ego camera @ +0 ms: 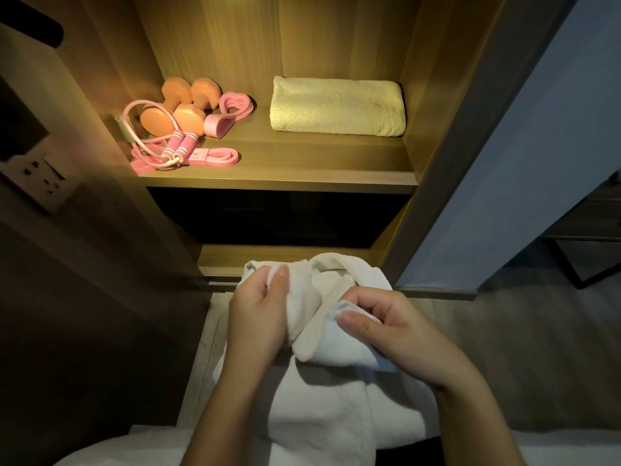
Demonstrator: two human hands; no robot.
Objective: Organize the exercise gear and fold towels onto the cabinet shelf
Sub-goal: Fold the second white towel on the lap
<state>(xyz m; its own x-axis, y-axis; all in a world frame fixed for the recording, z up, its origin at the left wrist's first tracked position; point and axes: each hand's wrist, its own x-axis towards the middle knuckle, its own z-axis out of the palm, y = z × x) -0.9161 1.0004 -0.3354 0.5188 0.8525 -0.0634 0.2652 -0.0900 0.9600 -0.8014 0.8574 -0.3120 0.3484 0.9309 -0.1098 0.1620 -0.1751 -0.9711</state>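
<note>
Closest in, the white towel [322, 405] hangs bunched from both hands, its loose length trailing down and back toward the person. As far as the crumpling lets me judge, its long axis runs near-to-far, not side to side. The left hand [258, 314] grips an upper edge, its fingers [281, 273] curled and clamped on a fold of cloth. The right hand [389, 331] pinches what looks like a corner, with its fingers [353, 322] closed tight on it. The two hands sit near each other, the left slightly further forward, and a twisted ridge of towel runs diagonally between them. The towel is not yet folded. The coming move probably depends on drawing those two held points apart sideways, so that the top edge stretches flat across the body.

Beyond and above the hands is the lit cabinet shelf [279, 178]. On its right half, ahead of the right hand, a folded towel [337, 107] lies flat with its long axis left-to-right, parallel to the shelf's front edge. A bare strip of shelf lies in front of it. On the left half the exercise gear sits grouped together: a pink band [218, 157] and a skipping rope [179, 148] at the front, with the dumbbells [183, 105] and a heart-shaped pink piece [232, 112] behind.
</note>
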